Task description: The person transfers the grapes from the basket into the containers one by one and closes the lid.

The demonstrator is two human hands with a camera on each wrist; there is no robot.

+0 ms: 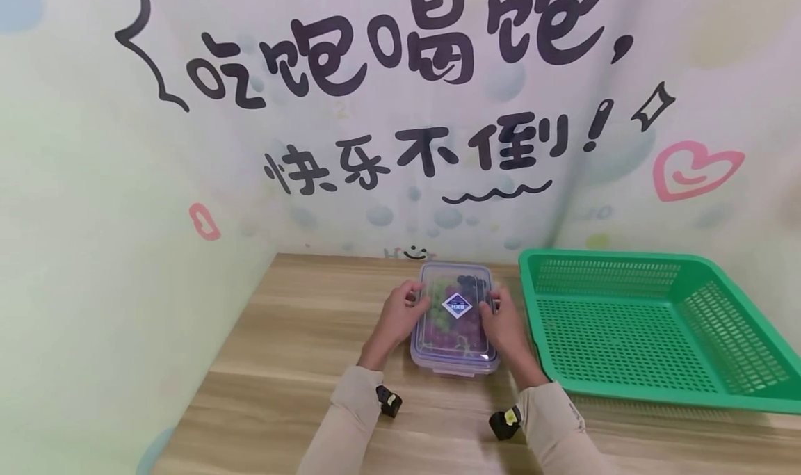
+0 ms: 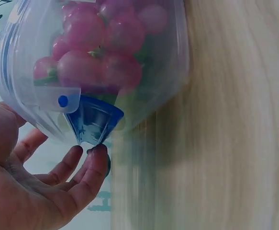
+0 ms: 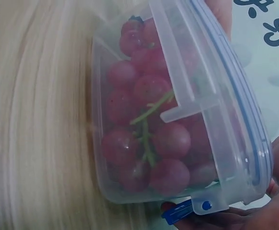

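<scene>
A clear plastic food container (image 1: 455, 343) with a blue-rimmed lid stands on the wooden table. Through its walls show red grapes (image 3: 170, 140), with green and dark ones under the lid in the head view. My left hand (image 1: 398, 315) is at its left side, fingertips against a blue latch (image 2: 94, 120) that sticks outward from the wall. On the opposite side, my right hand (image 1: 505, 330) has its thumb by the lid edge and its fingers at another blue latch (image 3: 180, 212), which also stands out. Parts of the right fingers are hidden behind the container.
A green perforated plastic basket (image 1: 626, 343) stands on the table just right of my right forearm. Behind the table (image 1: 300, 322) rises a wall (image 1: 350, 218) with printed lettering, and another wall closes off the left. Each wrist carries a small black camera (image 1: 389, 401).
</scene>
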